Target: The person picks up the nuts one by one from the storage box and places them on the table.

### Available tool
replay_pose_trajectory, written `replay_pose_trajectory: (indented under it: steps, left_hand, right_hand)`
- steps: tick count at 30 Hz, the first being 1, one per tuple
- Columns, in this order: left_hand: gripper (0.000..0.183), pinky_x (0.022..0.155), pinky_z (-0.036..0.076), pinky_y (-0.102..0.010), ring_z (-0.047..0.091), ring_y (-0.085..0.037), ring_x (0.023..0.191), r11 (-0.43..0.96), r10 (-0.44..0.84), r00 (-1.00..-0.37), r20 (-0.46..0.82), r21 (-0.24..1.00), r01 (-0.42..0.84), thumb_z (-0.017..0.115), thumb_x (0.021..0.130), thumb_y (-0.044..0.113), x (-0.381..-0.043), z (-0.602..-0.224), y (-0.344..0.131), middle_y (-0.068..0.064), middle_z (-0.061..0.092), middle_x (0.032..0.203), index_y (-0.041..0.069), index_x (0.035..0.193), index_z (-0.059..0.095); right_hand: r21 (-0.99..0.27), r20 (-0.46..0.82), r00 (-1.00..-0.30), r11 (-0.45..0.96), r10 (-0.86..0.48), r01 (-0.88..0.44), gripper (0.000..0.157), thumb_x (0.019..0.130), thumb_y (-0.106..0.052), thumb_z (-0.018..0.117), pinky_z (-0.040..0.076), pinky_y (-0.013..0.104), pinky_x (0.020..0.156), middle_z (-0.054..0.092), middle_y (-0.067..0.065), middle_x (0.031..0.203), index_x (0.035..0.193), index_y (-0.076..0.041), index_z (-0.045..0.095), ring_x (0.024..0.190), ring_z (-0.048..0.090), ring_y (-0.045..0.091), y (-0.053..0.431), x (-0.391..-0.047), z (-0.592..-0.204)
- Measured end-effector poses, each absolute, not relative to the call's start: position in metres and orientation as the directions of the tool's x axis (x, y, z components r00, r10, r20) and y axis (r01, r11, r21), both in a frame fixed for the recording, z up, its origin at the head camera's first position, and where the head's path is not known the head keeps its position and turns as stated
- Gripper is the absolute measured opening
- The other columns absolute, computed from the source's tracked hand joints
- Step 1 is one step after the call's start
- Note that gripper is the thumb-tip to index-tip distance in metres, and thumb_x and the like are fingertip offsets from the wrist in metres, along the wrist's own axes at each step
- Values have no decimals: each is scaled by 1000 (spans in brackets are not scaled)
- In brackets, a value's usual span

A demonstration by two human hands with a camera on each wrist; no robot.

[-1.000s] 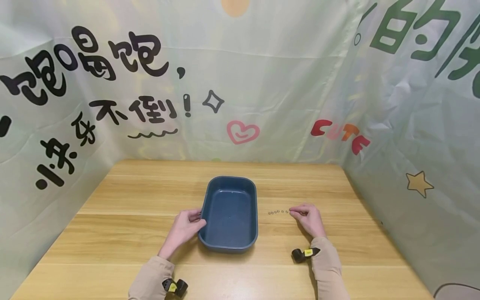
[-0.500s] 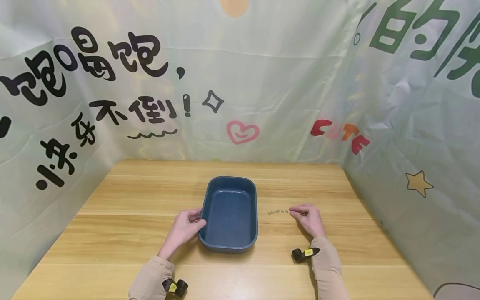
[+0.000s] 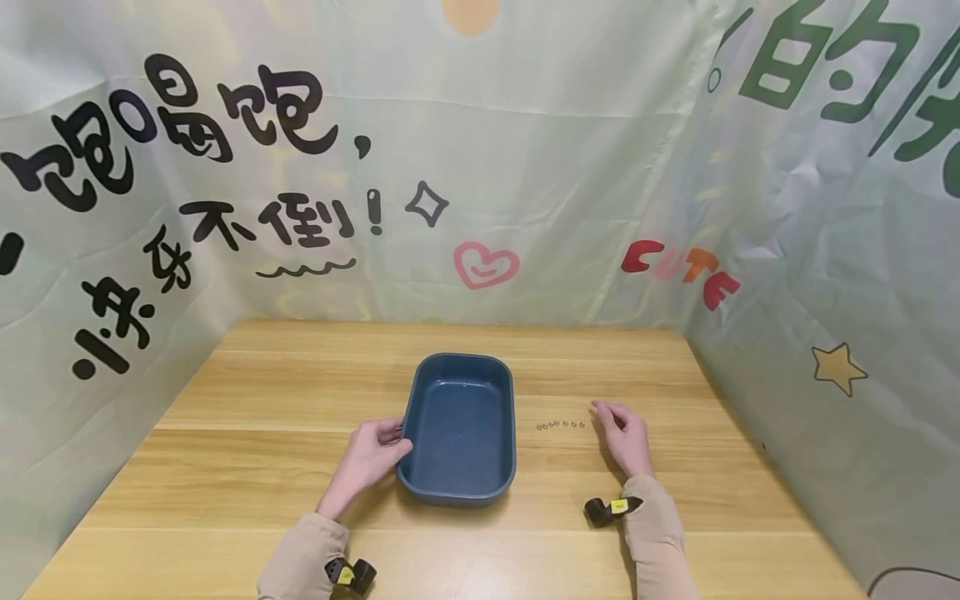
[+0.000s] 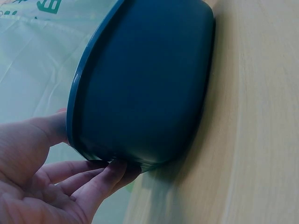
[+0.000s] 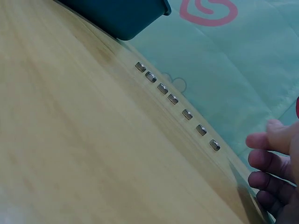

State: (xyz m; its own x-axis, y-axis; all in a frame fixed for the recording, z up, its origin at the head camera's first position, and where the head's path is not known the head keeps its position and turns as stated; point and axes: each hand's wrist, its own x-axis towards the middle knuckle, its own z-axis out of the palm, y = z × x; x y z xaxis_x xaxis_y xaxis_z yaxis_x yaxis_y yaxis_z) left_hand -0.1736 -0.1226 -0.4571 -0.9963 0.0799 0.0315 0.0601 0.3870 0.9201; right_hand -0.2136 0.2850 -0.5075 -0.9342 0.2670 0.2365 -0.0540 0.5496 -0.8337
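Note:
A deep dark-blue plastic basin (image 3: 459, 433) stands on the table. My left hand (image 3: 372, 454) grips its left side, thumb over the rim and fingers against the outer wall, as the left wrist view also shows. To the right of the basin lies a row of several small shiny metal pieces (image 3: 560, 424) that look like nuts. In the right wrist view these metal nuts (image 5: 173, 98) are spaced along a slanting line. My right hand (image 3: 624, 433) hovers just past the row's right end, apart from it, fingers loosely bent, with nothing visible in them.
The wooden table (image 3: 300, 383) carries the basin and the row. Printed cloth (image 3: 570, 183) hangs behind the table and along both sides. A small black camera (image 3: 611, 510) sits on the right wrist, and another camera (image 3: 350, 577) on the left.
My right hand has let go of the last metal nut at the row's right end and drawn back to the right. The left hand and the basin have stayed put.

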Motion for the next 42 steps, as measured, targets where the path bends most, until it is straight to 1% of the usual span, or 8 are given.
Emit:
replay_pose_trajectory:
  steps: [4, 7, 13, 17, 20, 28, 35, 42]
  left_hand:
    - [40, 92, 62, -43, 72, -41, 107, 392, 77, -996, 33, 918, 60, 65, 86, -2, -174, -457, -123, -31, 70, 116, -15, 124, 63]
    - [41, 92, 63, -43, 72, -40, 106, 399, 79, -996, 36, 915, 65, 66, 85, -1, -174, -456, -123, -31, 71, 115, -14, 124, 63]
    - [41, 92, 63, -43, 72, -41, 107, 389, 84, -996, 30, 919, 61, 65, 85, -1, -173, -455, -123, -32, 70, 117, -15, 124, 62]
    - [41, 92, 62, -43, 72, -41, 107, 388, 81, -996, 32, 919, 61, 65, 86, -2, -173, -456, -123, -32, 70, 117, -15, 124, 62]
    - [40, 92, 62, -43, 72, -41, 107, 391, 80, -996, 34, 918, 63, 65, 86, -2, -173, -456, -122, -32, 70, 116, -15, 124, 63]
    - [39, 91, 63, -42, 73, -41, 105, 383, 76, -997, 34, 922, 61, 65, 85, -3, -173, -457, -121, -32, 70, 115, -15, 123, 63]
    - [40, 91, 63, -43, 73, -40, 106, 383, 71, -997, 29, 922, 54, 65, 85, -3, -173, -457, -121, -32, 70, 115, -15, 124, 63]
    - [42, 91, 63, -43, 73, -39, 105, 389, 71, -997, 30, 920, 55, 66, 84, -1, -172, -456, -122, -31, 71, 115, -14, 124, 63]
  right_hand:
    - [-849, 217, -938, 527, 272, -44, 44, 108, -30, 42, 45, 26, 106, 67, 21, 130, 111, 5, 70, 124, 60, 30, 285, -214, -507]
    - [-862, 221, -937, 503, 270, -59, 49, 109, -30, 37, 41, 39, 114, 64, 22, 135, 101, 9, 66, 131, 56, 37, 285, -215, -505]
    - [-866, 237, -928, 496, 287, -68, 49, 110, -30, 35, 41, 20, 105, 69, 26, 123, 117, 6, 67, 121, 61, 37, 284, -217, -504]
    - [-862, 239, -926, 503, 291, -65, 48, 110, -31, 35, 42, 25, 102, 68, 27, 119, 129, 3, 63, 117, 60, 35, 283, -218, -503]
    - [-853, 249, -924, 518, 292, -66, 46, 109, -30, 36, 43, 27, 98, 66, 27, 122, 131, 2, 62, 116, 58, 31, 282, -219, -499]
    - [-835, 290, -910, 543, 295, -90, 43, 108, -30, 41, 43, 10, 89, 70, 22, 121, 128, 0, 65, 106, 60, 13, 277, -220, -487]
    - [-863, 274, -926, 491, 259, -118, 49, 108, -37, 41, 38, 0, 93, 67, 20, 131, 133, -1, 63, 122, 63, 25, 270, -218, -472]
    - [-855, 315, -927, 485, 203, -184, 49, 107, -37, 44, 38, -3, 92, 67, 20, 132, 133, 0, 62, 126, 62, 34, 261, -224, -456]
